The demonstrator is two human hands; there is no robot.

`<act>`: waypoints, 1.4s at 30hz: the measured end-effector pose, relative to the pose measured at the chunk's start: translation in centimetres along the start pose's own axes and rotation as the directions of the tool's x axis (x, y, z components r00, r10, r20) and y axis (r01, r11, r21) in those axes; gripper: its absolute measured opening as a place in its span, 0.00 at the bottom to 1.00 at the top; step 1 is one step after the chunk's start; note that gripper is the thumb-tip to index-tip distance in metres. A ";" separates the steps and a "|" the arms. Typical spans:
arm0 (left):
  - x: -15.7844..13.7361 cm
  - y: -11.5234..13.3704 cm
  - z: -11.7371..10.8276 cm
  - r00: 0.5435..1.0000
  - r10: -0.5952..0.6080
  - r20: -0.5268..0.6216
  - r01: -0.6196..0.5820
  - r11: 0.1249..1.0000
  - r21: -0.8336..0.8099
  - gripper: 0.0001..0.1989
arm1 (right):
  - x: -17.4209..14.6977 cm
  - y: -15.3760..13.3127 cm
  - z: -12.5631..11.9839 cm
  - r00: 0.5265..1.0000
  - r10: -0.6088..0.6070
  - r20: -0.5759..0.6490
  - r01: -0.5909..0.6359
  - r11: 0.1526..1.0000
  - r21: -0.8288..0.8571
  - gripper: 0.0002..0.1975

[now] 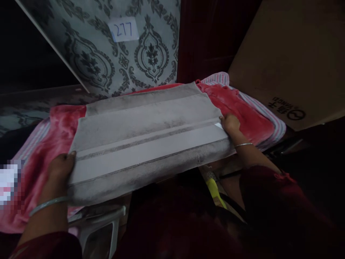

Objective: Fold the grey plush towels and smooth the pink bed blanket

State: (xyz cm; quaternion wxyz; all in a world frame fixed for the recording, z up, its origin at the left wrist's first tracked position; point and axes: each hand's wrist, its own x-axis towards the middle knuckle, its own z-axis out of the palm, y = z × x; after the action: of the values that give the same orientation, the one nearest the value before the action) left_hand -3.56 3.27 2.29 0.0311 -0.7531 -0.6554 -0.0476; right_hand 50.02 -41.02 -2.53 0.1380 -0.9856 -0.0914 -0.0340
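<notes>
Grey rectangular fabric panel with a soft, fuzzy nap (145,124), stretched lengthwise between two hands, lies over the red plush cloth, its near edge curving downward toward the person. A pale, smooth, flat strip (151,153) runs along its nearer half; whether the strip is attached cannot be told. Narrower lines and darker brushed patches cross the surface parallel to it.

The left hand (60,167) pinches the panel's left end, thumb on top and fingers mostly hidden beneath. The right hand (230,124) grips the right end in the same way, beside a small bright white patch (218,125) at the strip's end. A pale bangle (48,205) circles the left wrist, a thin silvery one (244,144) the right.

The red plush cloth (245,117) shows at both ends, with a pink, white and grey striped cloth (262,109) along its outer edge. Behind stand a patterned grey-green damask wall (118,72) bearing a white paper marked "277" (124,29), a dark red panelled surface (205,39) and a large brown cardboard box (291,61). Below are a white frame (115,230) and a yellow strip (215,190).
</notes>
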 end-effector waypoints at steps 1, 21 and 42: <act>0.0 0.0 -0.1 0.998 -0.022 0.061 0.021 1.000 0.007 0.23 | 0.0 0.0 -0.1 1.000 -0.005 0.002 0.005 1.000 0.000 0.20; -11.5 21.6 1.2 0.202 0.979 -0.013 -0.963 0.197 -0.186 0.29 | -9.4 -12.9 4.3 0.307 -0.949 0.067 0.948 0.311 0.072 0.26; 4.4 13.0 1.1 0.893 0.440 0.097 -0.436 0.898 -0.067 0.33 | 6.8 -10.5 4.3 0.820 -0.547 0.170 0.559 0.829 -0.029 0.30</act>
State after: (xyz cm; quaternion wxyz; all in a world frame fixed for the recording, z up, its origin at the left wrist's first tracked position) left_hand 9.97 5.92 1.91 -0.0114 -0.8833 -0.4686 -0.0124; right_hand 54.85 -28.75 -3.20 0.0762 -0.9209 -0.3822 0.0004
